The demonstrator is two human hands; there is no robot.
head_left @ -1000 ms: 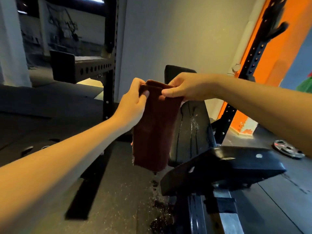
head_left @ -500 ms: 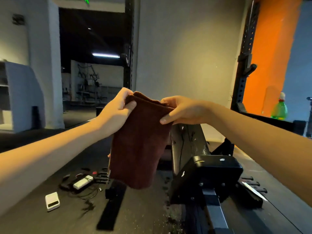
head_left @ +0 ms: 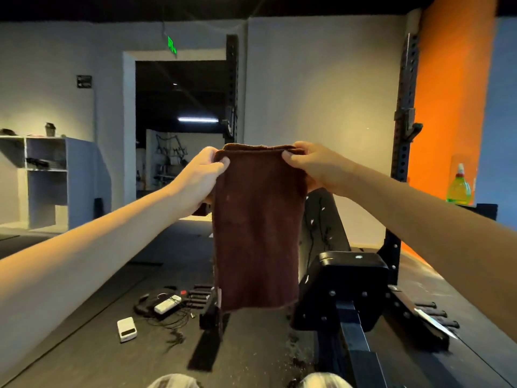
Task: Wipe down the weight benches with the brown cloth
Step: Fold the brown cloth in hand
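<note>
Two hands hold the cloth (head_left: 257, 228) up by its top corners, in front of the bench (head_left: 349, 273).

A white shelf (head_left: 47, 169) stands at far left, with small devices and cables (head_left: 165, 303) on the dark floor. The left hand (head_left: 200, 177) pinches the cloth's top left corner, thumb in front. The brown cloth hangs folded and straight down, clear of the floor. The right hand (head_left: 313, 166) pinches the top right corner. The black bench sits just right of and behind the cloth, its back pad tilted up. A green bottle (head_left: 458, 189) stands at far right.
</note>
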